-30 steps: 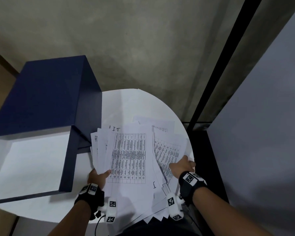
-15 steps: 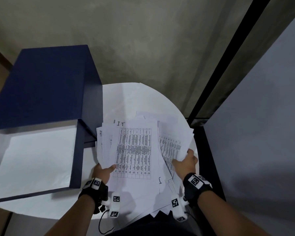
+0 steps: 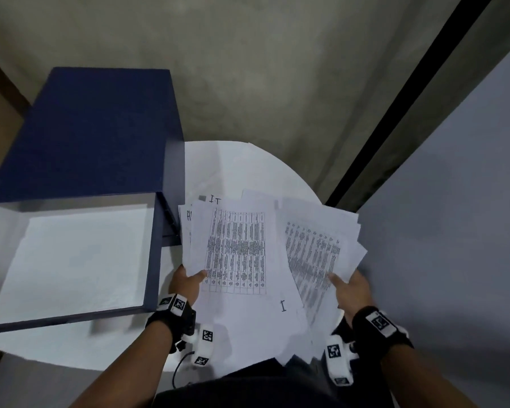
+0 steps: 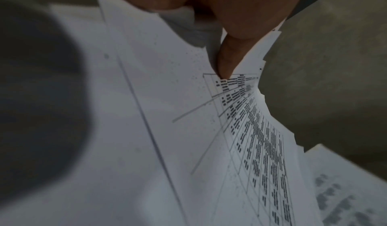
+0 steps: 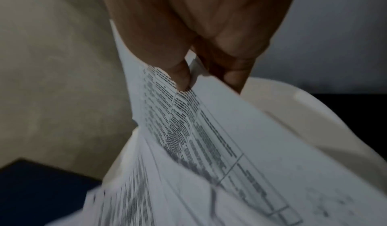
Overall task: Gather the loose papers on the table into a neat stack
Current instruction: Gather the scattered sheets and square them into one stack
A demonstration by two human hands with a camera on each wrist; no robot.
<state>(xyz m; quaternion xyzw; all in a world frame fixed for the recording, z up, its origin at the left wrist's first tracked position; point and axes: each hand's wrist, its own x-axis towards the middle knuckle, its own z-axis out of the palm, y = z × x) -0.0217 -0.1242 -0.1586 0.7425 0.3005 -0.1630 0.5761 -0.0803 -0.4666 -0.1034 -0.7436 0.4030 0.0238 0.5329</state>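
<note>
A fanned bundle of white papers (image 3: 248, 266) with printed tables is held up over the round white table (image 3: 218, 172). My left hand (image 3: 189, 282) pinches the bundle's left edge, thumb on top of the table-printed sheet (image 4: 251, 146). My right hand (image 3: 349, 287) pinches the right part of the bundle, thumb on a printed sheet (image 5: 199, 130) and fingers underneath. The sheets are uneven, their corners splayed at different angles. The undersides of the papers and most fingers are hidden.
An open dark blue box (image 3: 95, 136) with its white-lined tray (image 3: 71, 260) lies at the left, partly over the table. A grey wall panel (image 3: 454, 231) stands close on the right. Concrete floor lies beyond the table's far edge.
Both hands have lifted the bundle off the table and drawn it up. The right hand has shifted its hold further along the right sheets, which now fan outward.
</note>
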